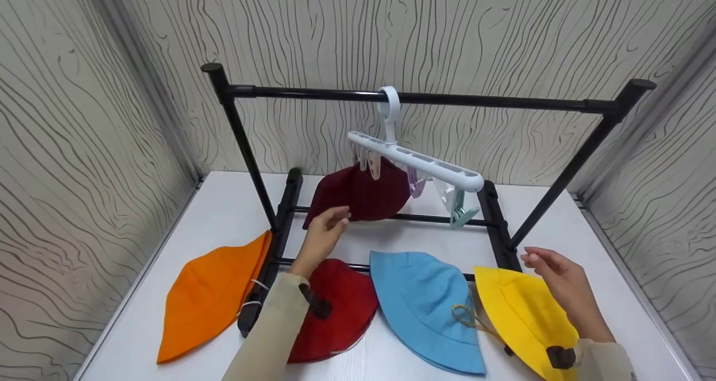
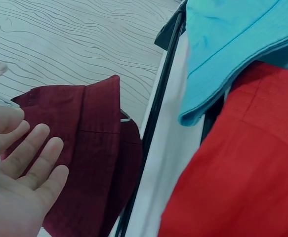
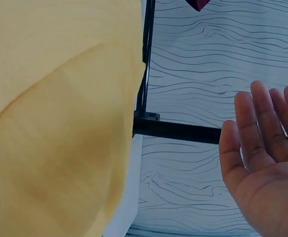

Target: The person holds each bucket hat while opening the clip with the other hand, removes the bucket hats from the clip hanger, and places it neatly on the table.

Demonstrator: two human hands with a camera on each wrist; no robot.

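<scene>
A maroon bucket hat point(image 1: 358, 193) hangs from pegs of the pale blue clip hanger point(image 1: 425, 161), which hooks over a black rail. My left hand point(image 1: 323, 236) is just in front of this hat, fingers loosely bent and holding nothing; in the left wrist view its relaxed fingers overlap the maroon cloth point(image 2: 92, 158). To the right, my right hand point(image 1: 565, 286) is raised above the yellow bucket hat point(image 1: 520, 308), fingers relaxed, nothing in them. A green peg point(image 1: 462, 208) and a purple peg point(image 1: 415, 182) dangle from the hanger.
On the white table point(image 1: 224, 202) lie an orange hat point(image 1: 212, 297), a red hat point(image 1: 341, 308) and a blue hat point(image 1: 428, 308) in front of the rack. The rack's black posts point(image 1: 246, 151) stand at both sides, with a patterned wall point(image 1: 313, 34) behind.
</scene>
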